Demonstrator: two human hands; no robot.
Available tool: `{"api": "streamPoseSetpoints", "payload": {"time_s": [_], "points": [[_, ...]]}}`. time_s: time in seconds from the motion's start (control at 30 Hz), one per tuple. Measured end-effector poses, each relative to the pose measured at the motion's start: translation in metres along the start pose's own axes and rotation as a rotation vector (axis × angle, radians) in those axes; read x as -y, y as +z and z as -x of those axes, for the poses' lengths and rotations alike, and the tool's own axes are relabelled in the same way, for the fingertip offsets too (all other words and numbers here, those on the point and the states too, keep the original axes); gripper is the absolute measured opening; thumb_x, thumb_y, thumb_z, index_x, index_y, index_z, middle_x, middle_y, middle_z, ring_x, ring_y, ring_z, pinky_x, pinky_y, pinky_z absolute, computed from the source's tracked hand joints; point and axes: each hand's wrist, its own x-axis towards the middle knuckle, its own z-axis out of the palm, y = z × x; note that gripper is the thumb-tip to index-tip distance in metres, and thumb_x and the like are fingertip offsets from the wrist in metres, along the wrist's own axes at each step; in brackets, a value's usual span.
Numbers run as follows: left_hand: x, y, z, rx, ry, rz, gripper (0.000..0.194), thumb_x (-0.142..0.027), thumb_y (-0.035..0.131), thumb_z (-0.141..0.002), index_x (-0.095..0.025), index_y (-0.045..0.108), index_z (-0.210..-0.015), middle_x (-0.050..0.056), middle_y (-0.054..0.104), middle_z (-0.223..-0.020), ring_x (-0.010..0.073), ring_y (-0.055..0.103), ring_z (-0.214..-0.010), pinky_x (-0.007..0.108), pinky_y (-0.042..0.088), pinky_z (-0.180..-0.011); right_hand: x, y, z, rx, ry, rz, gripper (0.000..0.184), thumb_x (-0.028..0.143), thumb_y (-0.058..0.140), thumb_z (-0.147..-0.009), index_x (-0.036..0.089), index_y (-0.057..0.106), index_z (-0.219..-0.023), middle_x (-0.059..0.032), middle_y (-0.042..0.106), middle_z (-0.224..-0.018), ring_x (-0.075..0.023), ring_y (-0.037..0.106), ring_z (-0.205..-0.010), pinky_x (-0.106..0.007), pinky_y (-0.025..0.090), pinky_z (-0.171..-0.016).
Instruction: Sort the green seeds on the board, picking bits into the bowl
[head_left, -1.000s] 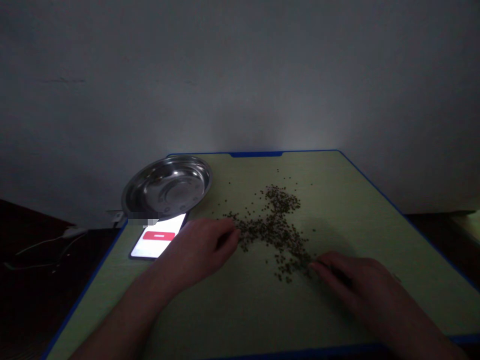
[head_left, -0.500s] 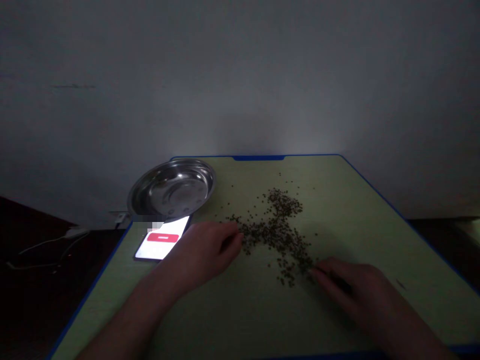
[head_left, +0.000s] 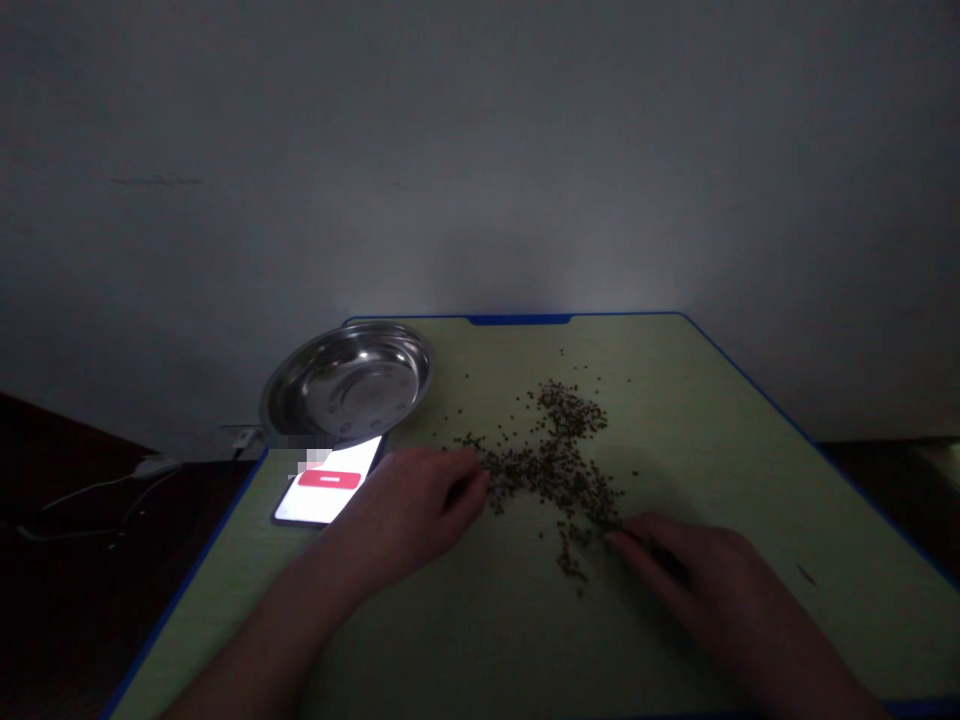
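Observation:
A loose spread of small dark grains [head_left: 551,465], like seeds or peppercorns, lies on the pale green table [head_left: 487,640]. My left hand [head_left: 435,500] rests at the left end of the spread, its fingers curled in and thumb close to the forefinger; what they hold, if anything, is hidden. On the near right side, my right hand [head_left: 690,570] has thumb and forefinger pinched at the edge of the grains. Whether grains are between those fingertips is too dark to make out. A thin string of grains trails just left of this hand.
A shiny steel basin [head_left: 349,385] stands at the table's far left, overlapping a lit phone [head_left: 322,495] with a red button on its screen. Behind the table rises a grey wall [head_left: 510,150]. White cables [head_left: 97,490] lie beyond the left edge.
My right hand has moved a little left into the edge of the grains, and the near cluster there has thinned. My left hand stays in place. The view has tilted slightly.

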Motion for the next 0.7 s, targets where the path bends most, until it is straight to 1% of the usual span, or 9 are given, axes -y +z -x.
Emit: {"api": "streamPoseSetpoints", "payload": {"time_s": [0.17, 0.23, 0.3, 0.43, 0.5, 0.7], "points": [[-0.001, 0.000, 0.000, 0.007, -0.007, -0.003, 0.031, -0.032, 0.040, -0.092, -0.018, 0.050, -0.066, -0.002, 0.051, -0.058, 0.0093, 0.044, -0.052, 0.027, 0.021, -0.052, -0.001, 0.000, -0.005, 0.002, 0.027, 0.048, 0.042, 0.045, 0.035, -0.097, 0.023, 0.068, -0.083, -0.0045, 0.074, -0.075, -0.0224, 0.070, -0.065, -0.037, 0.052, -0.059], [-0.001, 0.000, 0.000, 0.005, -0.001, -0.003, 0.031, -0.032, 0.040, -0.092, -0.018, 0.050, -0.066, -0.002, 0.051, -0.058, 0.0093, 0.044, -0.052, 0.026, 0.022, -0.052, 0.000, 0.001, -0.007, -0.001, 0.018, 0.069, 0.041, 0.045, 0.036, -0.097, 0.023, 0.068, -0.086, -0.0055, 0.075, -0.079, -0.0230, 0.071, -0.067, -0.037, 0.052, -0.060], [-0.001, 0.001, 0.001, 0.002, 0.005, -0.001, 0.032, -0.033, 0.040, -0.092, -0.018, 0.050, -0.067, -0.002, 0.052, -0.059, 0.0094, 0.044, -0.053, 0.026, 0.022, -0.052, 0.003, 0.003, -0.010, -0.001, 0.012, 0.094, 0.039, 0.044, 0.037, -0.097, 0.023, 0.068, -0.086, -0.0050, 0.075, -0.079, -0.0231, 0.071, -0.067, -0.037, 0.052, -0.060], [0.000, 0.001, 0.000, -0.007, 0.016, -0.003, 0.031, -0.031, 0.040, -0.092, -0.017, 0.051, -0.066, -0.002, 0.051, -0.058, 0.0092, 0.044, -0.052, 0.027, 0.021, -0.051, 0.008, 0.005, -0.014, 0.010, -0.064, 0.131, 0.034, 0.040, 0.041, -0.096, 0.024, 0.067, -0.082, -0.0022, 0.073, -0.070, -0.0218, 0.070, -0.061, -0.034, 0.049, -0.056], [-0.001, 0.001, 0.000, -0.006, 0.015, 0.001, 0.032, -0.032, 0.039, -0.092, -0.017, 0.051, -0.066, -0.002, 0.050, -0.057, 0.0092, 0.043, -0.052, 0.027, 0.021, -0.051, 0.010, 0.003, -0.016, 0.015, -0.108, 0.149, 0.032, 0.038, 0.043, -0.096, 0.024, 0.067, -0.080, -0.0012, 0.073, -0.068, -0.0204, 0.070, -0.059, -0.032, 0.048, -0.054], [-0.003, -0.001, 0.000, 0.004, -0.004, 0.004, 0.031, -0.032, 0.040, -0.092, -0.018, 0.051, -0.066, -0.001, 0.052, -0.060, 0.0099, 0.044, -0.053, 0.026, 0.021, -0.051, 0.010, -0.005, -0.027, -0.031, -0.150, 0.287, 0.026, 0.036, 0.047, -0.094, 0.023, 0.065, -0.079, -0.0016, 0.072, -0.065, -0.0212, 0.068, -0.055, -0.031, 0.043, -0.050]]}}
